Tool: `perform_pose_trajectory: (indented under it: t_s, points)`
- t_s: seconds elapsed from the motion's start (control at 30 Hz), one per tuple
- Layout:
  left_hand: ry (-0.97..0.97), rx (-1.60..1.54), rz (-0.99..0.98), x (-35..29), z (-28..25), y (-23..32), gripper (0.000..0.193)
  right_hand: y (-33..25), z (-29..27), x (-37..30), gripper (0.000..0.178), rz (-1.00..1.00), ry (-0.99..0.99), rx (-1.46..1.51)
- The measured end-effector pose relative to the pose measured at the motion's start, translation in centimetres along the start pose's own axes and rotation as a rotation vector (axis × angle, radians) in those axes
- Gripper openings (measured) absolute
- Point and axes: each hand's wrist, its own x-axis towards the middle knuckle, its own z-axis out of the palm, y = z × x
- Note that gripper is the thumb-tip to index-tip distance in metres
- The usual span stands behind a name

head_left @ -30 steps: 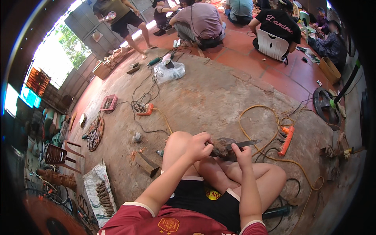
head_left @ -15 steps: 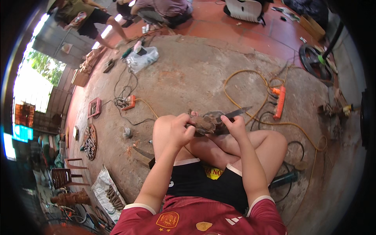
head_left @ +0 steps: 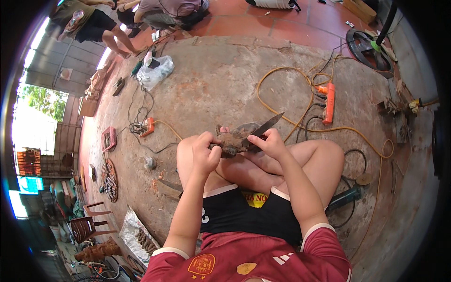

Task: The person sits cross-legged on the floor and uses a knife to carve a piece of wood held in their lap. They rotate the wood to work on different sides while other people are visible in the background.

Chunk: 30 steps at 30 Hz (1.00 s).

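My left hand [head_left: 206, 151] is closed around one end of a rough brown lump [head_left: 231, 141], which looks like a gnarled piece of wood, above my crossed legs. In my right hand [head_left: 270, 142] is a knife with a dark, pointed blade [head_left: 268, 126]. Its tip points up and away to the right, while the lower part of the blade lies against the lump's right side. My fingers hide the knife's handle. Beside my left thigh, another blade-like tool [head_left: 170, 189] rests on the floor, partly covered by my leg.
An orange power strip [head_left: 330, 104] with a looping yellow cord lies ahead right. Left are a smaller orange socket box [head_left: 148, 127], tangled black cords and a plastic bag [head_left: 155, 73]. A dark green power tool [head_left: 345, 198] sits by my right knee. People [head_left: 96, 28] are at the far left.
The knife blade has tilted more steeply upward, and it now crosses the lump's right side. Both hands still hold their things. The whole view has shifted slightly.
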Motion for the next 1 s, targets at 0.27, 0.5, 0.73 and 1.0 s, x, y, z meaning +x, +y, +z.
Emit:
perform_pose_trajectory:
  t_s: [0.27,0.5,0.73,1.0]
  points:
    - [-0.017,0.014,0.017,0.4,0.3,0.6,0.009,-1.1,0.5,-0.7,0.019,-0.060,0.021,0.105]
    - [-0.012,0.026,0.076,-0.4,-0.1,0.7,0.009,-0.8,1.6,-1.3,0.020,-0.026,-0.060,-0.019]
    - [-0.005,0.026,0.098,-1.0,-0.5,0.7,0.010,-2.2,2.8,-1.7,0.018,-0.305,0.005,-0.181]
    - [-0.015,0.004,0.083,-1.4,-0.3,0.8,0.010,0.0,3.1,-1.4,0.019,-0.180,0.047,-0.059]
